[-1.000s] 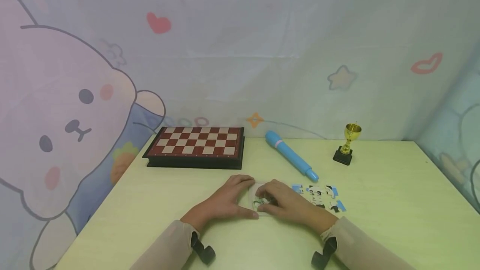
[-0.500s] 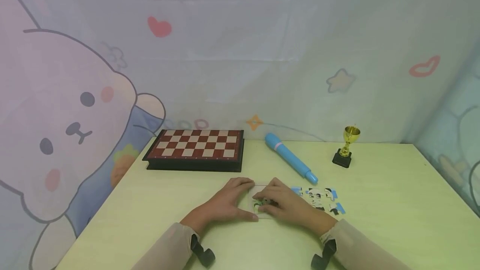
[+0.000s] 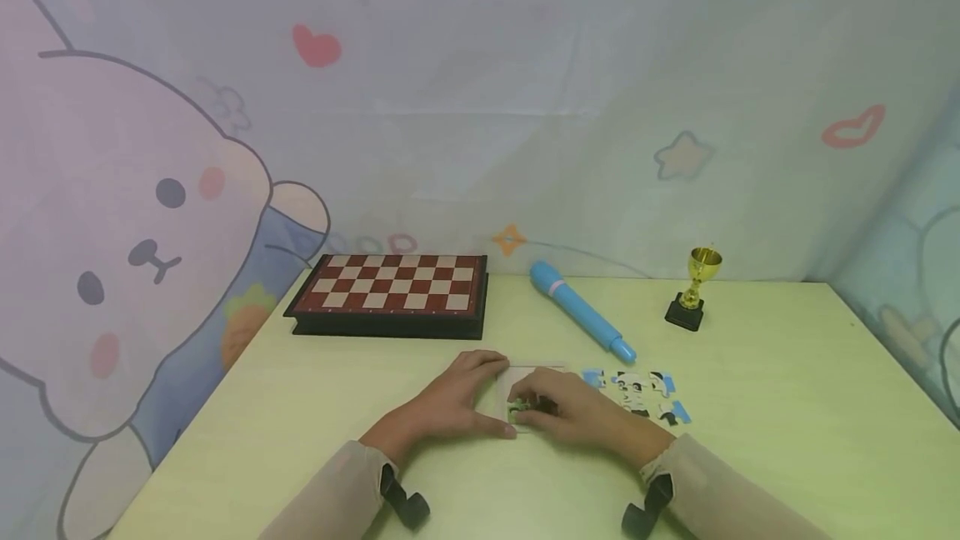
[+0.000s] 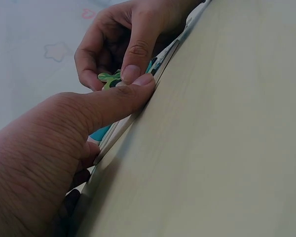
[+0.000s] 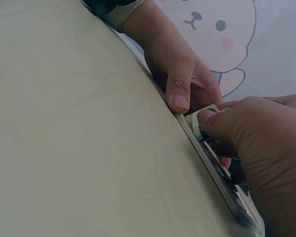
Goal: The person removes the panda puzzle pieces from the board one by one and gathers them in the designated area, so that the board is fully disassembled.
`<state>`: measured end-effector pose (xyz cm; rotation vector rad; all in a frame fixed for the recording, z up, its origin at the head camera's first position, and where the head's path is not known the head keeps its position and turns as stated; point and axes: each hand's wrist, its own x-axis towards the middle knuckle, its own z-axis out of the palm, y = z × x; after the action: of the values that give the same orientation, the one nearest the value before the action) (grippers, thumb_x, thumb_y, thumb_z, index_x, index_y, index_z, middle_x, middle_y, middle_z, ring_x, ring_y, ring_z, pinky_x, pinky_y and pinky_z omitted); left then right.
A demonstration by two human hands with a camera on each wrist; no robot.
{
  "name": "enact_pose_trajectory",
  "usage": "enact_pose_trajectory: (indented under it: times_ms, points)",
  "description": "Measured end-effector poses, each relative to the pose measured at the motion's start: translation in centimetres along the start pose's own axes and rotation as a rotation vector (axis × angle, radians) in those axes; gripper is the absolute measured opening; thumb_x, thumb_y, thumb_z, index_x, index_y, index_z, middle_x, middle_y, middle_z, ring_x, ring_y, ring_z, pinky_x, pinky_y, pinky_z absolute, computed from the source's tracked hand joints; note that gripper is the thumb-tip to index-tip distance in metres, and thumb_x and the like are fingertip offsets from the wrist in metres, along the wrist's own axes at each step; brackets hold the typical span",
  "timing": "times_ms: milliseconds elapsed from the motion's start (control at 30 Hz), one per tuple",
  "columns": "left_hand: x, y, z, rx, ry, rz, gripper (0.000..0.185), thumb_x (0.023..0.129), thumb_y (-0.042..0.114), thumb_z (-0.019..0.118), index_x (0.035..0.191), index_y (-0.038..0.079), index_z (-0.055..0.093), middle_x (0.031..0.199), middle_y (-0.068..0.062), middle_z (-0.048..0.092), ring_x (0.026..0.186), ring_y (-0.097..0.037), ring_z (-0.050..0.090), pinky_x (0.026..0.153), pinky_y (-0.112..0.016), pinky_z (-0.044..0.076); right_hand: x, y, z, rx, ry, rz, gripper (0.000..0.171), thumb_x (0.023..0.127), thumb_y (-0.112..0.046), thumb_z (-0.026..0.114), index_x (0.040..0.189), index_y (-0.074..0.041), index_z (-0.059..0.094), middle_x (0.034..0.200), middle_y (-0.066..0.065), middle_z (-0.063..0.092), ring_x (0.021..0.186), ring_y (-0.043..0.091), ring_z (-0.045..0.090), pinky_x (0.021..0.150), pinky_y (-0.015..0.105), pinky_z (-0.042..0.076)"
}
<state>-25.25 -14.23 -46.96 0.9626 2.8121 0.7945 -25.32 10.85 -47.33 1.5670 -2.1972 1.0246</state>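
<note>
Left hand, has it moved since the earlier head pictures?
No. Judged against the checkered board, the left hand shows no visible shift: it rests in the same place, nearer the camera.

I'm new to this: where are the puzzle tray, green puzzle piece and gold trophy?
Puzzle tray (image 3: 517,376): head view, bare upper part.
Green puzzle piece (image 4: 109,78): left wrist view, green edge.
Gold trophy (image 3: 701,273): head view, lower cup.

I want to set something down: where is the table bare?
Bare: right of the trophy and puzzle pieces; left of the left hand, nearer than the chessboard. Crowded: the middle, where the right hand, tray and blue wand lie close.
</note>
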Motion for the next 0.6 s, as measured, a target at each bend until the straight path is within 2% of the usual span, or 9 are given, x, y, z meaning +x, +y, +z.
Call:
enact_pose_trajectory:
  times_ms: [367,600]
  points:
    - [-0.11,0.23,-0.08,-0.008,0.0,-0.008,0.105,0.072,0.076,0.073,0.153,0.017,0.043,0.156,0.005,0.036,0.145,-0.019,0.027,0.117,-0.047,0.033,0.01,-0.05,0.04,0.021,0.015,-0.065,0.021,0.09,-0.009,0.075,0.108,-0.016,0.067,0.087,-0.01,0.061,0.074,0.001,0.051,0.066,0.014,0.046]
    - [-0.13,0.15,0.0,0.004,-0.002,-0.003,0.105,0.073,0.077,0.071,0.154,0.017,0.042,0.156,0.005,0.035,0.146,-0.019,0.026,0.117,-0.046,0.032,-0.04,0.05,0.12,0.001,0.044,-0.061,0.021,0.09,-0.009,0.076,0.107,-0.018,0.067,0.088,-0.011,0.061,0.074,0.003,0.052,0.07,0.013,0.045]
